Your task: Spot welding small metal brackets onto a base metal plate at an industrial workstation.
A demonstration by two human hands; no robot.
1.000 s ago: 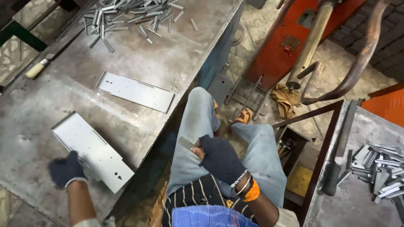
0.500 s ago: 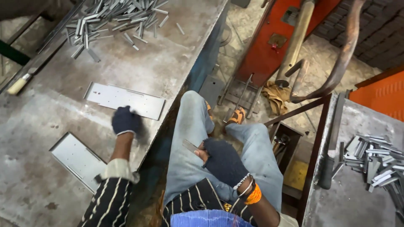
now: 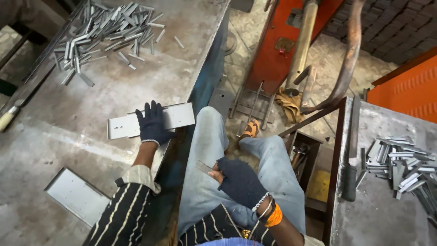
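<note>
Risk: the metal plate [image 3: 150,120] lies at the table's [image 3: 191,54] right edge, one end past it — a careless tug could tip it onto the person's knee, a judgement only.
Left hand [image 3: 152,124]: gloved, fingers spread flat on the plate at centre frame, pressing rather than clasping.
Right hand [image 3: 240,181]: gloved, lower centre, loosely curled on the lap around a small metal strip [image 3: 205,167] — how firmly, I cannot tell.
Second plate [image 3: 76,196]: lower left, well apart.
Loose strips [image 3: 104,32]: heaped upper left; another heap [image 3: 400,164] at right.
</note>
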